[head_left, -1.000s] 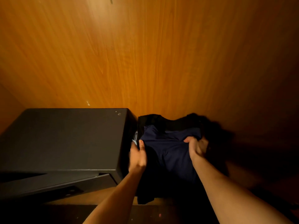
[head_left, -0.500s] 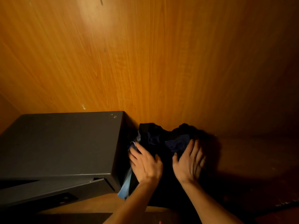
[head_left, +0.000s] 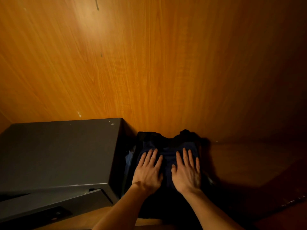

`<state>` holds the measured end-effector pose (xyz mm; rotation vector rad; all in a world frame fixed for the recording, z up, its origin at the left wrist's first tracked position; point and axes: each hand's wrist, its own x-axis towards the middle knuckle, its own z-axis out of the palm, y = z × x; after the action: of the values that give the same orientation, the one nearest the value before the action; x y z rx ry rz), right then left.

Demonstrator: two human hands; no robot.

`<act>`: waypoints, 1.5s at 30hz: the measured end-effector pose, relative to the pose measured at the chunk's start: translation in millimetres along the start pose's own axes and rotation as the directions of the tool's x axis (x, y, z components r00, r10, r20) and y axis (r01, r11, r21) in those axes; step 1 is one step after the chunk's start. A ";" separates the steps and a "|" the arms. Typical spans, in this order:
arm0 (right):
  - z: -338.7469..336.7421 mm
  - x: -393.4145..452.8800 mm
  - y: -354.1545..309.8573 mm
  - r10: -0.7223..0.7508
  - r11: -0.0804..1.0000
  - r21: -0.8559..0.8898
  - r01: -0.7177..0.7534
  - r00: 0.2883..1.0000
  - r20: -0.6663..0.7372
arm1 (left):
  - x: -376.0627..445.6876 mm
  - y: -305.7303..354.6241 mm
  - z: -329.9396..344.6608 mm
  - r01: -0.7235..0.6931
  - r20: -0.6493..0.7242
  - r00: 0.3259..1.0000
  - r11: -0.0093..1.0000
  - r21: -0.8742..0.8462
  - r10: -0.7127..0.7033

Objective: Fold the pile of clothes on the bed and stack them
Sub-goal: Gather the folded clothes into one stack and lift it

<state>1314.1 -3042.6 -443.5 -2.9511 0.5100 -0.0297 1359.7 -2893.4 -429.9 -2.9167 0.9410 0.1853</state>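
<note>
A dark grey metal box (head_left: 56, 156) is seen at the left of a wooden shelf (head_left: 245, 163), its front door slightly ajar; its contents are hidden. Just beside it, a stack of dark folded clothes (head_left: 167, 146), navy on top, is pressed flat by the left hand (head_left: 147, 171) and right hand (head_left: 187, 173), fingers straight and spread. No writing can be read.

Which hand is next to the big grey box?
The left hand. It presses the dark clothes on the side by the grey box; the right hand lies farther away.
</note>
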 end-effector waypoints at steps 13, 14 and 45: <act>34.5 39.2 14.0 -0.079 0.997 -0.013 0.080 0.992 0.099 | 26.6 -31.9 42.4 0.104 -0.082 0.990 0.984 -0.144 -0.116; 35.9 40.5 14.2 -0.084 0.996 -0.015 0.086 0.992 0.095 | 26.2 -31.2 44.9 0.103 -0.089 0.989 0.982 -0.157 -0.118; -163.7 -17.7 -37.2 -0.181 0.983 0.026 0.180 0.982 0.060 | -63.2 6.7 -140.8 0.214 -0.049 0.975 0.975 -0.061 -0.217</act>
<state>1302.5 -3025.0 -276.0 -2.9573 0.2314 0.0372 1317.9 -2877.2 -282.1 -3.0610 0.6273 0.1197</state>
